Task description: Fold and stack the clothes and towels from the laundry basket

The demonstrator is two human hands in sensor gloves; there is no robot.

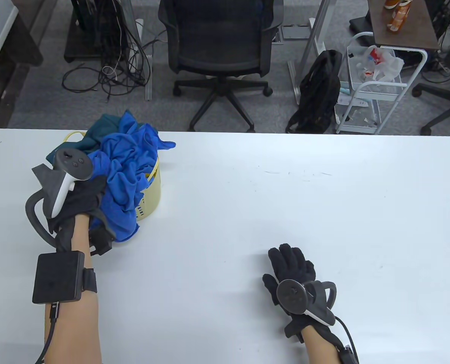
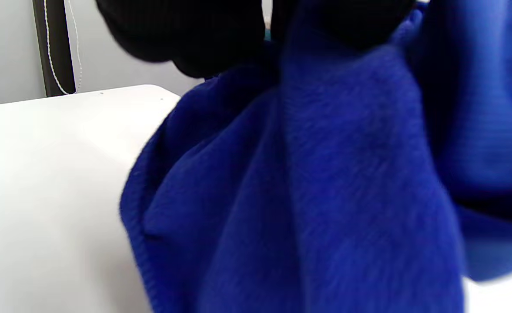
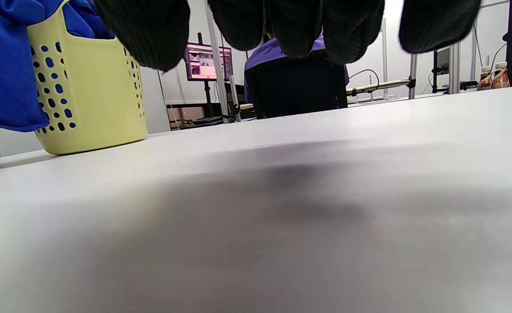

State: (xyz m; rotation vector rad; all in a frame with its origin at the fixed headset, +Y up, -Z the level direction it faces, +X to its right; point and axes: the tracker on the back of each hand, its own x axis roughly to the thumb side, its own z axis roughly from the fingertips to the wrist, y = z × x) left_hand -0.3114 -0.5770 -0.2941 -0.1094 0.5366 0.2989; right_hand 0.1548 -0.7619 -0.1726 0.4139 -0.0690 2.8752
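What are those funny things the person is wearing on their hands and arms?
Both the left hand and right hand wear black fabric gloves. A grey-and-white ringed tracker is strapped on each hand's back. A black square box with a cable is strapped to the left wrist. No sleeves show.

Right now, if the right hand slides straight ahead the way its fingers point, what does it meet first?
Probably nothing: the right hand points up and slightly left over bare table; the yellow basket sits far left of that line.

Left hand's fingers (image 2: 186,39) buried in blue cloth (image 1: 126,178)
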